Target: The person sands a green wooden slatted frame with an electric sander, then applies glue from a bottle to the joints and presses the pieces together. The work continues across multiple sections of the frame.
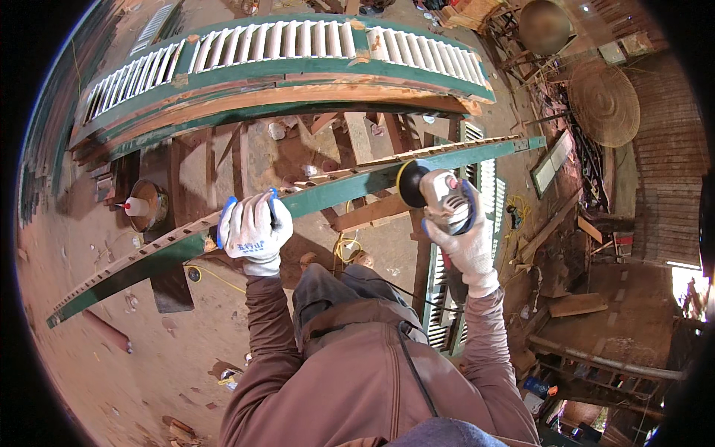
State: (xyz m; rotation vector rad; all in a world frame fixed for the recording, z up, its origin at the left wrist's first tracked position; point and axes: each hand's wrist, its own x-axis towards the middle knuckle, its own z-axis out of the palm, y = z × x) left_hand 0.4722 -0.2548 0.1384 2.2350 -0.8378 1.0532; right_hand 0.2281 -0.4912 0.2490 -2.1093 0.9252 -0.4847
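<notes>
A long green-painted wooden rail [335, 190] with slots along its upper edge runs from lower left to upper right across a workbench. My left hand [253, 231], in a white and blue work glove, grips the rail near its middle. My right hand [465, 242], also gloved, holds a grey angle grinder [443, 197]. The grinder's dark disc [408, 184] rests against the rail's painted face. A black cable runs from the grinder down past my brown jacket.
A large green louvred shutter [298, 56] with white slats lies across the far side of the bench. Another louvred panel [484, 186] leans below at right. A bottle on a round stand [141, 205] is at left. Scrap boards, round woven trays [605, 100] and clutter fill the right side.
</notes>
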